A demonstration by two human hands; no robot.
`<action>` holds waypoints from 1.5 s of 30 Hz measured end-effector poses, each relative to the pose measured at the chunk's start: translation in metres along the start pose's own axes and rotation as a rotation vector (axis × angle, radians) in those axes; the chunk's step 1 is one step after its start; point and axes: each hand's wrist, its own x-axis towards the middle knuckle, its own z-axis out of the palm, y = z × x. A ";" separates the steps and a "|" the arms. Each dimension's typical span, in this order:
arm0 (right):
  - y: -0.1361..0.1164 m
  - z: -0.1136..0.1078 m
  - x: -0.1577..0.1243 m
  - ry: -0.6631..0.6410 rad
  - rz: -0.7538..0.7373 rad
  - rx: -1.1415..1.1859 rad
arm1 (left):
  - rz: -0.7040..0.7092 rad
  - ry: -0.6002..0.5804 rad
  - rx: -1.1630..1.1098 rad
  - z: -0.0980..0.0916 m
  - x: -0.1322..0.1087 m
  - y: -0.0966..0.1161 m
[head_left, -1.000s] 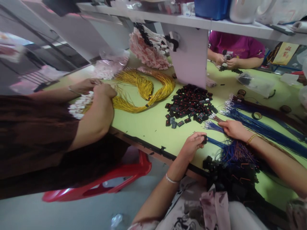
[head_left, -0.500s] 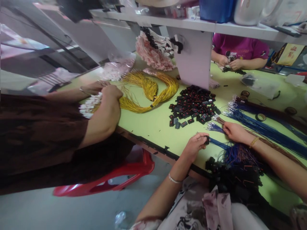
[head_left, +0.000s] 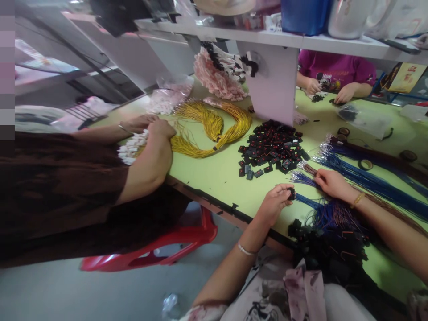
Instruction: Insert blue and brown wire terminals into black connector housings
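1. At the worktop's (head_left: 214,176) left end, a co-worker's hands (head_left: 162,130) are busy among white connectors (head_left: 129,149) and yellow wires (head_left: 200,118); no obvious change there.

2. Moving right: a loose pile of black connector housings (head_left: 272,145) lies mid-worktop, set back from the near edge, just as it was.

3. Here's the left hand (head_left: 274,206), above the near edge, fingers clamped on one black connector housing (head_left: 292,194), blue wires (head_left: 306,202) trailing rightward from it. Grip unchanged, so that piece is held steady.

4. And here's the move! The right hand's (head_left: 332,183) index finger, stretched out a second ago, has bent in over the brown wires (head_left: 309,169). Fingers close together; whether a strand is pinched, I can't tell. My read: the handwork is now at those strands, not the housing.

5. At the far edge, a person in purple has just parted both hands (head_left: 345,93), one now low by small black pieces.

6. Towards the right edge, long blue wires (head_left: 354,178) run past a tape roll (head_left: 360,165), undisturbed.
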 end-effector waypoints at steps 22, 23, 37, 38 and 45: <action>-0.049 0.002 -0.012 0.024 -0.066 0.722 | -0.001 0.012 -0.257 0.025 0.013 -0.003; -0.050 0.002 -0.015 0.043 -0.085 0.709 | -0.008 0.006 -0.266 0.025 0.014 -0.003; -0.055 0.006 -0.021 0.148 -0.063 0.457 | -0.033 -0.056 -0.289 0.024 0.016 -0.006; -0.055 0.006 -0.022 0.149 -0.062 0.455 | -0.029 -0.056 -0.285 0.024 0.016 -0.006; -0.056 0.007 -0.021 0.150 -0.053 0.458 | 0.003 -0.035 -0.250 0.022 0.016 -0.008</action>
